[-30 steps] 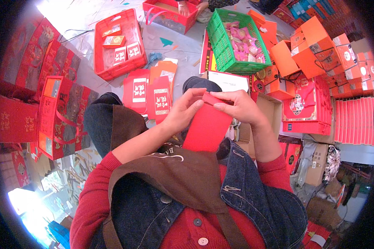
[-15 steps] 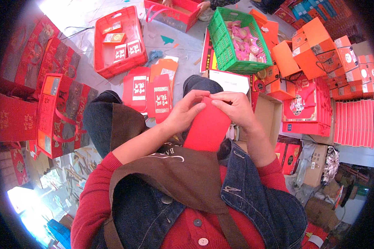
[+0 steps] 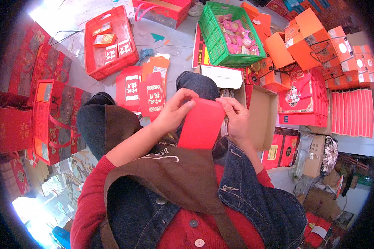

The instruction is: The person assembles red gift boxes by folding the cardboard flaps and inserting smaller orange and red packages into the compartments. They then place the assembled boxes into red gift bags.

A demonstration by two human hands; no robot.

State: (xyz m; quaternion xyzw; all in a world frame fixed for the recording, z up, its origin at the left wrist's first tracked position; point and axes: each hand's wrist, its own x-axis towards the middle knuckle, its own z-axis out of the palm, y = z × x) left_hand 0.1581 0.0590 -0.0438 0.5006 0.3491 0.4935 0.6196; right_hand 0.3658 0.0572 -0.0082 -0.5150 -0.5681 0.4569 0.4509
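A plain red carton (image 3: 201, 126), which looks flat or nearly so, is held up over my lap. My left hand (image 3: 173, 111) pinches its upper left corner between thumb and fingers. At the upper right corner my right hand (image 3: 237, 121) grips the edge, thumb on the near face. Left of my knee lie flat red cartons with white printed panels, one (image 3: 154, 94) overlapping another (image 3: 128, 89). Orange flat cartons (image 3: 158, 66) lie just behind them.
A red basket (image 3: 91, 68) holds a few small boxes. Beyond my knees stands a green crate (image 3: 214, 41) of pink packets. Orange boxes (image 3: 307, 45) are stacked at right, near an open cardboard box (image 3: 265, 118). Red gift boxes (image 3: 50, 120) stand at left.
My right hand has moved from the carton's top edge beside my left hand out to its right corner, so the hands are farther apart. The whole view has shifted slightly.
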